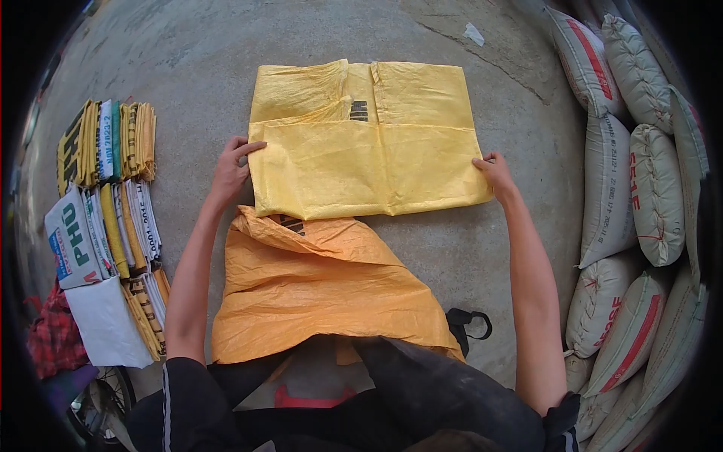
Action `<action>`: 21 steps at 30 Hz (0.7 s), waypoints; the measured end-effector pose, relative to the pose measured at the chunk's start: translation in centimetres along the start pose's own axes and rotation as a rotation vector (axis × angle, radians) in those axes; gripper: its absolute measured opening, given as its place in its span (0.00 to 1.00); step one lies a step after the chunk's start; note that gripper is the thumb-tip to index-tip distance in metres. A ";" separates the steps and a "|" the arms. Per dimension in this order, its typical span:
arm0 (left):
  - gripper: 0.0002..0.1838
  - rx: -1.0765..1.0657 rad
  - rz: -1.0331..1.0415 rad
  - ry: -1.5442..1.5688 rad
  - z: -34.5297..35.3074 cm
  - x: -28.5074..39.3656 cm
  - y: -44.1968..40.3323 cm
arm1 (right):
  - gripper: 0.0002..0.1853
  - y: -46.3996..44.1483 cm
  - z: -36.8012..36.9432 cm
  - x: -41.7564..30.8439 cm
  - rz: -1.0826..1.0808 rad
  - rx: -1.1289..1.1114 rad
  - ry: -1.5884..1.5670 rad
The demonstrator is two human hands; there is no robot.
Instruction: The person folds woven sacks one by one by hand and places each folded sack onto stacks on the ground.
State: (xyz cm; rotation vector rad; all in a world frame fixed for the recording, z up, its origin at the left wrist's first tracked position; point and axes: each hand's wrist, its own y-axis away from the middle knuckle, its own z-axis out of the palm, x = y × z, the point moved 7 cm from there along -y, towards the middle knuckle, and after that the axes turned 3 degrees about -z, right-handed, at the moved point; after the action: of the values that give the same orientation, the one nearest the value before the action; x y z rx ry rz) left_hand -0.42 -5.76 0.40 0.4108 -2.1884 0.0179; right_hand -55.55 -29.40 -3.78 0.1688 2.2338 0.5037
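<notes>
A yellow woven sack (324,169) lies folded on the concrete floor in front of me, with creases across it and a bit of black print showing through a gap near its top. My left hand (232,169) pinches its left edge, index finger over the top. On the opposite edge, my right hand (495,173) grips the sack with the thumb on top and the other fingers mostly hidden. Nearer to me, an orange woven sack (324,279) is spread over my lap, its far end just below the yellow one.
At left stand stacks of folded sacks (105,222) in yellow, white and green, beside a red checked cloth (56,335) and a wheel (109,395). Filled sacks (606,181) are piled along the right. A black strap (471,324) lies by my right arm; a white scrap (474,34) lies beyond.
</notes>
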 end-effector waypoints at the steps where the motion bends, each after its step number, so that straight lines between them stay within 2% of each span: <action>1: 0.19 0.047 0.045 -0.024 -0.4 -0.1 -0.3 | 0.13 0.7 -0.2 -1.0 0.001 -0.001 0.001; 3: 0.18 0.090 0.088 -0.048 -0.9 -0.4 -0.7 | 0.12 2.1 -0.4 -2.4 0.056 -0.059 -0.269; 5: 0.13 0.119 0.237 -0.012 -1.8 0.3 -1.1 | 0.13 1.9 -1.3 -1.7 0.060 -0.128 -0.297; 6: 0.13 0.119 0.238 -0.014 -1.7 -0.6 -1.8 | 0.14 1.9 -1.3 -1.5 0.064 -0.196 -0.324; 7: 0.12 0.131 0.174 0.101 -1.5 -2.3 -2.6 | 0.14 2.2 -1.6 -1.6 0.063 -0.196 -0.327; 8: 0.12 0.142 0.108 0.215 -1.4 -4.0 -3.0 | 0.16 2.9 -1.5 -0.9 0.194 -0.241 -0.458; 9: 0.16 0.035 -0.058 0.189 -1.3 -3.5 -2.8 | 0.17 3.8 -1.1 -0.5 0.324 -0.287 -0.588; 10: 0.16 0.037 -0.059 0.187 -1.0 -3.8 -3.1 | 0.17 4.4 -1.3 -0.6 0.323 -0.289 -0.589; 13: 0.19 0.039 -0.154 0.181 -0.3 -4.9 -4.0 | 0.16 4.8 -1.8 -1.1 0.235 -0.250 -0.717; 15: 0.22 0.114 -0.172 0.250 -0.1 -4.5 -4.2 | 0.17 4.8 -2.3 -2.4 0.014 -0.366 -1.080; 16: 0.22 0.112 -0.173 0.249 0.0 -3.2 -4.0 | 0.19 4.1 -2.6 -2.0 0.002 -0.315 -1.104; 18: 0.27 0.212 -0.253 0.344 -0.5 -1.8 -3.3 | 0.16 4.1 -2.4 -4.3 -0.184 -0.532 -1.194; 19: 0.27 0.212 -0.253 0.342 -0.6 -2.2 -3.5 | 0.16 4.0 -2.3 -4.9 -0.183 -0.533 -1.195; 21: 0.29 0.113 -0.311 0.276 -0.2 -3.5 -4.4 | 0.15 3.5 -1.8 -5.3 -0.188 -0.345 -0.755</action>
State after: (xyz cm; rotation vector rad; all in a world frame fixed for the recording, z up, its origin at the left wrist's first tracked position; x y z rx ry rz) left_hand 2.97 -8.85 -2.86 0.7629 -1.8387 0.0259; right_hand -53.57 -28.29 2.41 -0.0336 1.3892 0.5927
